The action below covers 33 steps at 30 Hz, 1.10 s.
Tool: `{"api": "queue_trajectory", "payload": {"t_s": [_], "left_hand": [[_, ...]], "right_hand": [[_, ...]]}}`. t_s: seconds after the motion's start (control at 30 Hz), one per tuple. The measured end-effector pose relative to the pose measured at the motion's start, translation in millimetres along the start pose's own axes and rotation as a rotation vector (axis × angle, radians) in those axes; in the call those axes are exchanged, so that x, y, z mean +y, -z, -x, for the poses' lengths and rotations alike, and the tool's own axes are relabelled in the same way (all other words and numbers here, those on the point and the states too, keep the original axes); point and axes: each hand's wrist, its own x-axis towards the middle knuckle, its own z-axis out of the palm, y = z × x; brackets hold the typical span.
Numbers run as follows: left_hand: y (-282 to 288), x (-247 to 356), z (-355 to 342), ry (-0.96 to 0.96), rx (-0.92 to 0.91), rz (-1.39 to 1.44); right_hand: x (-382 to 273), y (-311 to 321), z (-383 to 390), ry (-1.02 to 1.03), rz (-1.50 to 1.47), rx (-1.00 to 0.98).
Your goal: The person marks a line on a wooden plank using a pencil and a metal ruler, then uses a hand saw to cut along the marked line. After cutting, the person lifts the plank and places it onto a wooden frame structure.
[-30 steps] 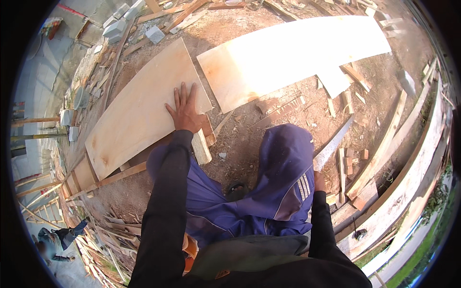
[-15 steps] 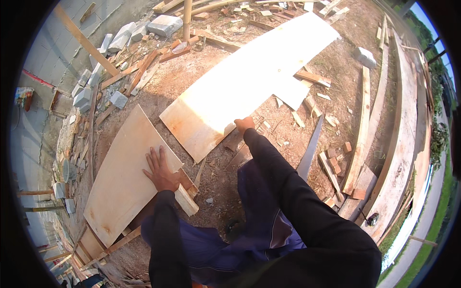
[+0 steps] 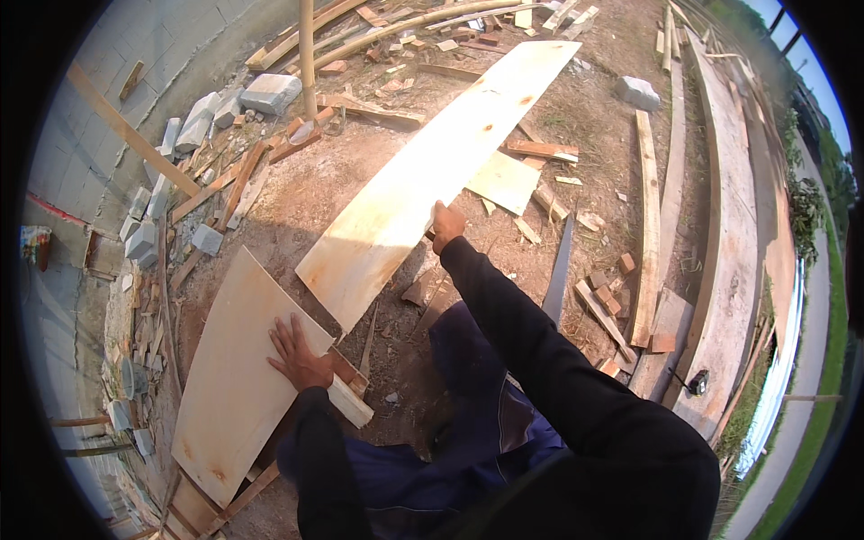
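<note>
Dirt ground (image 3: 301, 184), long wooden panel (image 3: 391, 198), right edge in right hand's grip (image 3: 445, 226)

Left grip (image 3: 301, 358) flat on short panel (image 3: 236, 378); right grip (image 3: 447, 225) holds long panel (image 3: 387, 198) by edge.

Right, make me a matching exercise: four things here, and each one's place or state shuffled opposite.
Things:
1. shorter tan flat plywood sheet
2. longer pale flat plywood board
3. narrow grey metal blade
4. small black compact object

Places or states:
A. edge in the right grip
B. on a wide weathered wooden plank
C. under the spread left grip
D. partly hidden by the black fabric right sleeve

Pairs: 1-C, 2-A, 3-D, 4-B
</note>
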Motion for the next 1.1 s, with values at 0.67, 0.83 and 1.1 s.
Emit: {"api": "queue_trajectory", "payload": {"t_s": [0.67,0.83,1.1], "left_hand": [[-5,13,-2,-0.002,0.011,-0.012],[-16,14,-6,-0.014,0.021,-0.039],[-12,-2,-19,0.036,-0.017,-0.113]], "right_hand": [[-233,342,56,0.471,0.45,0.306],[-309,456,113,0.4,0.351,0.372],[-375,635,190,0.976,1.517,0.661]]}}
